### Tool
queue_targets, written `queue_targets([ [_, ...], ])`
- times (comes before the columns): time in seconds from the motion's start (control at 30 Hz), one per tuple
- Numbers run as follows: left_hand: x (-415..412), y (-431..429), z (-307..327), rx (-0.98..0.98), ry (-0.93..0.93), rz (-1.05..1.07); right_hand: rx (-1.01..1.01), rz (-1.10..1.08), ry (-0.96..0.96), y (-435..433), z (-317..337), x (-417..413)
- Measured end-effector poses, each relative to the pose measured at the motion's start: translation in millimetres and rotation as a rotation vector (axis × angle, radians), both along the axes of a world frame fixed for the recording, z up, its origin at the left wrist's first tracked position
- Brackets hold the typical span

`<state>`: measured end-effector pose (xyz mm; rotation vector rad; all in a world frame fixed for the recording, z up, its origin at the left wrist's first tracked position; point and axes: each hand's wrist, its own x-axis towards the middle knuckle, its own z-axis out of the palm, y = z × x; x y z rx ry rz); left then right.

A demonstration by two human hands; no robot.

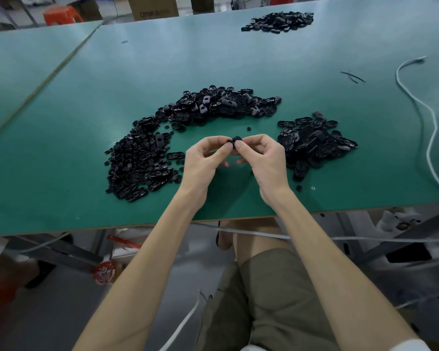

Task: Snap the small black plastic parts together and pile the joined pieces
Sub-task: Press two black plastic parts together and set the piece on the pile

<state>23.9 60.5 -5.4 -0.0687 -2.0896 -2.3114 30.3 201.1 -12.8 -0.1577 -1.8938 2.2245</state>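
Green matte worktop [81, 102], workshop clutter behind, and we're right on a snap, by the look of it. Fingertips [228, 146] of the left hand [203, 160] and right hand [264, 160] meet in a narrow pinch, thumbs and forefingers pressing from both sides on one small black part [236, 141], held just above the table betw. the heaps. Other fingers curl loosely underneath. Too small to tell if it's 2 halves closed or not.

Outward now: left heap [137, 160] mixes tiny round discs w/ flat oval shells, glossy moulded plastic, hard-edged, each oval w/ a slot or hole. Centre heap [221, 105] arcs behind the hands, mostly ovals. Right pile [314, 140], just beside the right hand, looks chunkier, prob. the joined pieces, tho can't confirm. Far pile [279, 21] sits well apart at the back edge.

Progress, my read: a fair stack done on the right, but loose stock on the left and centre far outweighs it, so well under halfway, lots left.

Edges: white cable [428, 127] snakes down the right side, cardboard box [152, 7] and orange stool [61, 15] beyond the table
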Motion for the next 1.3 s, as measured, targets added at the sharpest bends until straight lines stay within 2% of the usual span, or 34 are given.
queue_targets([
  [0.2, -8.1, 0.2, -5.8, 0.087, -0.068, 0.037, -0.029, -0.034, 0.048, 0.5, -0.4, -0.3],
  [0.33, -8.3, -1.0, -10.8, 0.127, -0.056, 0.061, 0.09, 0.015, 0.063, -1.5, -1.3, -0.8],
  [0.43, -7.4, -1.3, -12.2, 0.122, -0.034, 0.064, 0.172, 0.024, 0.069, -3.0, -1.4, -1.2],
  [0.77, -5.1, -0.2, -12.2, 0.087, -0.008, 0.049, 0.221, 0.018, 0.04, -3.4, 1.5, -0.1],
  [1.0, -4.5, 2.5, -12.3, 0.035, 0.081, 0.054, 0.25, 0.019, 0.007, -5.6, 1.2, -2.5],
  [1.3, -4.1, 1.3, -12.3, 0.105, 0.113, 0.089, 0.268, -0.053, 0.0, -4.1, -5.0, -4.7],
])
